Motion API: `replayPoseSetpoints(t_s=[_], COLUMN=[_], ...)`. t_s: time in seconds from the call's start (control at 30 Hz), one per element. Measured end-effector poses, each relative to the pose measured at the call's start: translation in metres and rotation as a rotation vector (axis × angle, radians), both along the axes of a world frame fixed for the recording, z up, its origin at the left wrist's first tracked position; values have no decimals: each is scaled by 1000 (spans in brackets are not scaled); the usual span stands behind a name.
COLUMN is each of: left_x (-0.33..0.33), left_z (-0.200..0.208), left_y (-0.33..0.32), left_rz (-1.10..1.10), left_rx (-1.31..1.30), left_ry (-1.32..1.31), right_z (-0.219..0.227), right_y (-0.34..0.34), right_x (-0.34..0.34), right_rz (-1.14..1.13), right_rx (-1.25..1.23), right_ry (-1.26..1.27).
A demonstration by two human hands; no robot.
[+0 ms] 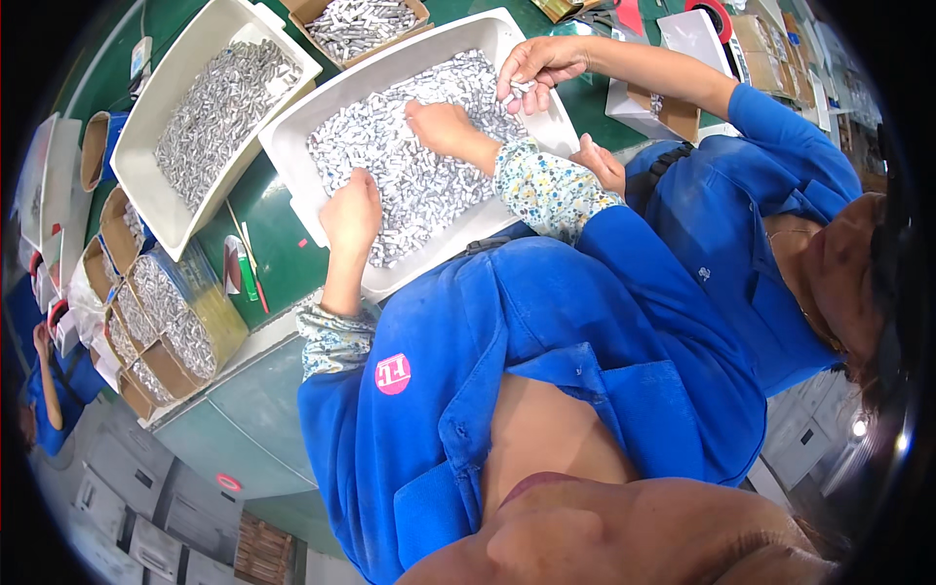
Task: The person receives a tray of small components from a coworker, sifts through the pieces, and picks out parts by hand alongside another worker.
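A white plastic tub (292, 132) full of small silvery-white cylindrical pieces (429, 200) lies in front of me. My left hand (353, 210) is over the tub's left part, its fingers curled together; whatever they hold is hidden. Deeper in the tub, my right hand (444, 129) rests among the pieces with its fingers bent down. What lies under those fingertips cannot be made out. A co-worker's hand (541, 68) reaches over the right rim, holding several of the white pieces. The co-worker's other hand (600, 166) is beside the tub, near my right sleeve.
A second white tub (141, 171) of similar pieces stands to the left. Divided cardboard boxes (161, 336) of pieces sit at the table's left edge. A smaller carton (356, 29) stands behind. Pens (251, 263) lie on the green table (278, 219). The co-worker sits close on my right.
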State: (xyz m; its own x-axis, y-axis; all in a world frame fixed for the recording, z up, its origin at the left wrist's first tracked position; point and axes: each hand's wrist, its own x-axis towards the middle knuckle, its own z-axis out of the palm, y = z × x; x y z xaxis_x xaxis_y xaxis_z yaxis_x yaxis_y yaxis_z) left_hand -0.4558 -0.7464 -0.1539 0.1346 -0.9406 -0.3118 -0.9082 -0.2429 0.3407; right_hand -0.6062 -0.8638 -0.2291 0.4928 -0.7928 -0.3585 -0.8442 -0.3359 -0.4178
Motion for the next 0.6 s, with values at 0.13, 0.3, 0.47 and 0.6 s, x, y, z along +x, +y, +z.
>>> replayPoseSetpoints(t_s=[0.13,0.3,0.47,0.6], left_x=[-4,-6,-11,-19], left_z=[-3,-7,-33,-31], left_y=[-4,-8,-14,-19], left_rz=[-25,-32,-181,-249], left_rx=[20,34,28,106], left_ry=[-10,31,-55,-125], right_z=[-1,7,14,20], right_y=[0,5,16,17], right_x=[-13,-19,-15,-5], right_rz=[-22,-120,-49,178], right_rx=[0,14,-2,-67], right_ry=[-59,-126,-241,-26])
